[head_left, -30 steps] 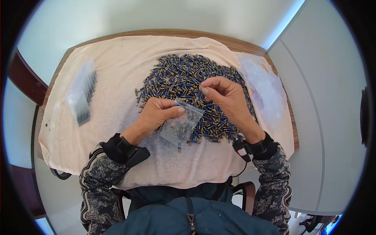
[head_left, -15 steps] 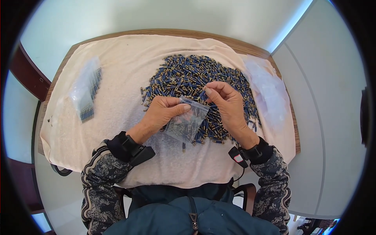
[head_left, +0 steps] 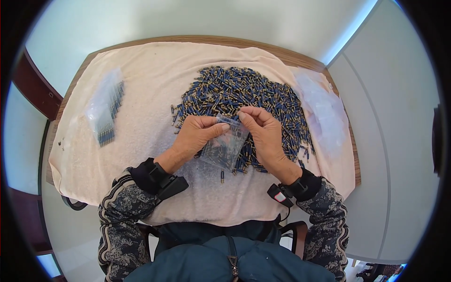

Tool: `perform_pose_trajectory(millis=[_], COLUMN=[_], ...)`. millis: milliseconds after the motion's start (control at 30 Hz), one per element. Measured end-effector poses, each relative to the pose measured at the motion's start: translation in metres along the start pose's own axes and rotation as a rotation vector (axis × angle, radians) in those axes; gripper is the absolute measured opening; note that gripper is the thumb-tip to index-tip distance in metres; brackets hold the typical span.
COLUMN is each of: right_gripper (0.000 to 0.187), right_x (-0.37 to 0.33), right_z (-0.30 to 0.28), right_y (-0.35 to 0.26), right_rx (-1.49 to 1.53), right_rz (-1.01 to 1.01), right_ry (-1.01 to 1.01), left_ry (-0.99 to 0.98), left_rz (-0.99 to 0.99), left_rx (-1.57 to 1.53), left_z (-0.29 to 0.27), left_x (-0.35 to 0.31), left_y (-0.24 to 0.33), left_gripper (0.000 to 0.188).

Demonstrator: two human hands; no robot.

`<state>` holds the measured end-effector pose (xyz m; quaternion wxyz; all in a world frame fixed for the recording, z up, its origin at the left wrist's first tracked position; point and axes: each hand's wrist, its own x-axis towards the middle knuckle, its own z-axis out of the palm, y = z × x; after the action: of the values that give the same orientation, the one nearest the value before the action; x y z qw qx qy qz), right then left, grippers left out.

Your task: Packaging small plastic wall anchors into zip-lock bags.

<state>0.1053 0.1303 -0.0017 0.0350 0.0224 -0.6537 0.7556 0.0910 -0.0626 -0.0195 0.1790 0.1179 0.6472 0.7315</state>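
Observation:
My left hand (head_left: 193,135) pinches the top edge of a small clear zip bag (head_left: 221,154) between thumb and fingers. The bag hangs tilted over the near side of a big pile of small blue-and-brass plugs (head_left: 239,87); its contents are hard to make out against the pile behind. My right hand (head_left: 267,138) is closed in a pinch at the bag's upper right, right by its mouth. Whatever lies between those fingertips is too small and hidden to name. One loose plug (head_left: 222,176) lies on the cloth just below the bag.
A pale pink cloth (head_left: 131,164) covers the wooden table (head_left: 300,60). To the left lie clear bags (head_left: 97,110) with plugs lined up in rows (head_left: 107,137). A heap of clear plastic bags (head_left: 322,113) rests at the right edge. White walls stand behind and to the right.
My right hand has come down and left, its fingertips closing in on the bag's mouth. The left hand keeps its hold on the bag almost unmoved.

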Motion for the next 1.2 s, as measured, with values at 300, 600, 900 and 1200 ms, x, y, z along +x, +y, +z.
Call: perform_pose_trajectory(millis=[300, 600, 900, 1200], right_gripper=[0.018, 0.017, 0.016, 0.025], right_x=[-0.003, 0.003, 0.001, 0.038], right_z=[0.014, 0.017, 0.021, -0.051], right_y=[0.012, 0.024, 0.021, -0.004], right_rx=[0.051, -0.089, -0.188, -0.491], right_rz=[0.089, 0.06, 0.05, -0.082], right_ry=[0.05, 0.091, 0.051, -0.002], left_ry=[0.051, 0.076, 0.199, 0.227], left_rz=[-0.033, -0.075, -0.072, -0.114], left_rx=[-0.198, -0.208, -0.233, -0.233], left_z=[0.002, 0.005, 0.011, 0.007], left_x=[0.0, 0.0, -0.002, 0.0], left_y=[-0.007, -0.004, -0.008, 0.0], left_gripper=[0.018, 0.014, 0.014, 0.015])
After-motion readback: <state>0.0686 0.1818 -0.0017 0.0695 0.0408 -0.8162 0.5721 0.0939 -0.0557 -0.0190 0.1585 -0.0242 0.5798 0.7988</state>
